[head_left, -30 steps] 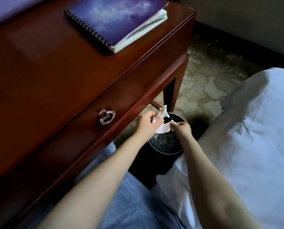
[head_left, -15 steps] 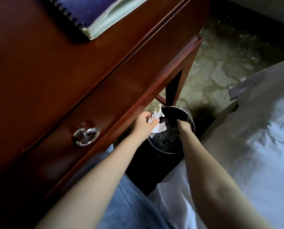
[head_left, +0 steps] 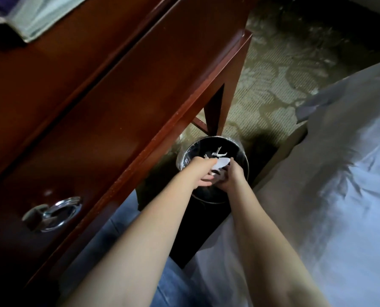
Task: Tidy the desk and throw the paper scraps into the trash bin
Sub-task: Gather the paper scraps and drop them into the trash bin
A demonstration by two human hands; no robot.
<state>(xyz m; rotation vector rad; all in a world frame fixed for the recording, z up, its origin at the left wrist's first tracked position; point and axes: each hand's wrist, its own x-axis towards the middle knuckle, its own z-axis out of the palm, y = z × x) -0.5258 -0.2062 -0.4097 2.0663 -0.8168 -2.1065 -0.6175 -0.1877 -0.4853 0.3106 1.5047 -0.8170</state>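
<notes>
Holding: the left hand (head_left: 203, 173) has its fingers bent round a bunch of white paper scraps (head_left: 221, 165), straight above the mouth of the trash bin (head_left: 245, 159).
Right hand: the right hand (head_left: 231, 178) is over the bin's near half, knuckles up and fingers curled down against the same scraps. The fingertips are hidden, so I cannot tell whether it grips them or only touches them.
Hands together: the 2 hands sit close side by side above the bin, with the paper between them.
Fallen scraps: a few smaller white fallen scraps (head_left: 219, 153) show inside the bin, beyond the hands and against its dark interior.
Trash bin: round and dark, with a shiny metal rim. It stands upright on the floor.
Desk: a red-brown wooden desk (head_left: 118, 89) rises left of the bin, and its corner leg comes down just behind the bin.
Drawer pull: a silver ring drawer pull (head_left: 54, 213) hangs on the desk front, well left of the bin and nearer the camera.
Notebook: the pale page edges of a notebook (head_left: 27, 17) lie on the desk top, far up and left of the bin.
Carpet: a patterned olive carpet (head_left: 273, 69) spreads behind the bin.
Bed: white bedding (head_left: 344, 196) fills the space right of the bin.
Legs: blue jeans (head_left: 109, 238) show below the forearms, on the near side of the bin.
</notes>
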